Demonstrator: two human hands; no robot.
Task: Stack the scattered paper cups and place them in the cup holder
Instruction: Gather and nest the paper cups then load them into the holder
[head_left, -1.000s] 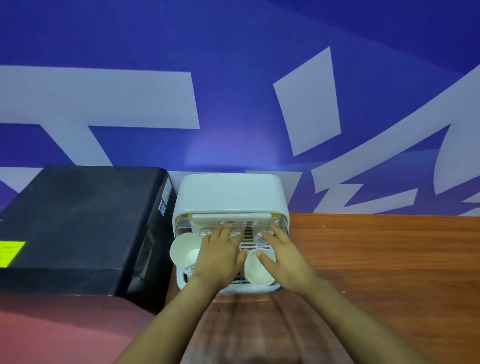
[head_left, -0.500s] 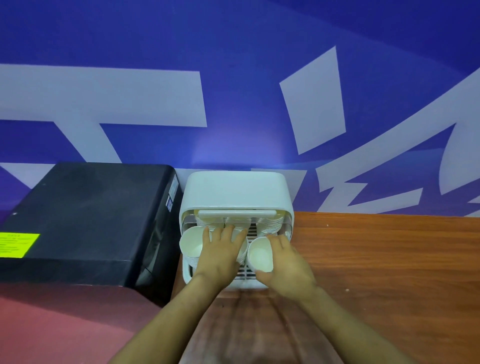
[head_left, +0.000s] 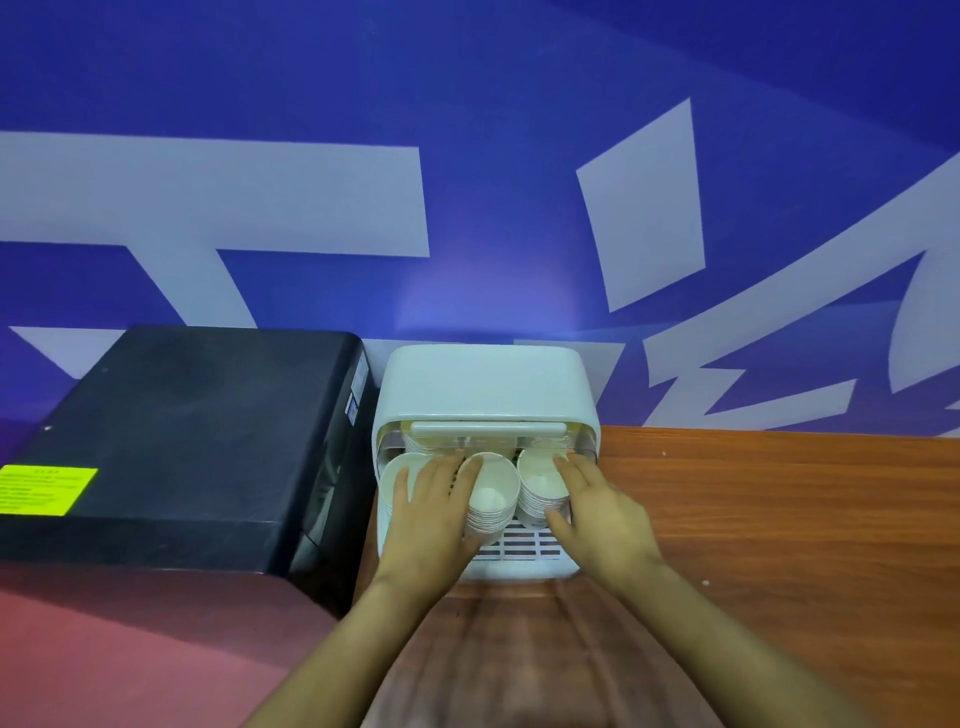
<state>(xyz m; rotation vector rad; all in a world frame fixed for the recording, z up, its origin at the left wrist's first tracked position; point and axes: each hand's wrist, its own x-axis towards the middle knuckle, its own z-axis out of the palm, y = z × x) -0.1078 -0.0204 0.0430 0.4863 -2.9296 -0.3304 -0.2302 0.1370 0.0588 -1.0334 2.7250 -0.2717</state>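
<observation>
A white cup holder (head_left: 485, 384) with an open front stands against the blue wall. Three stacks of white paper cups lie inside on its slotted tray, mouths toward me: a left stack (head_left: 396, 475), a middle stack (head_left: 492, 493) and a right stack (head_left: 537, 480). My left hand (head_left: 431, 501) lies between the left and middle stacks, fingers along the middle stack's rim and thumb under it. My right hand (head_left: 597, 506) cups the right stack from its right side, thumb beneath. More cups sit deeper inside, partly hidden by the lid handle (head_left: 485, 430).
A large black machine (head_left: 197, 431) with a yellow label (head_left: 47, 489) stands right beside the holder on the left. The wooden table (head_left: 779, 519) stretches to the right. A reddish surface (head_left: 130, 649) lies at the lower left.
My left hand has slid left off the middle stack, which now shows. My right hand has pushed the right stack back into the holder, beside the middle one.
</observation>
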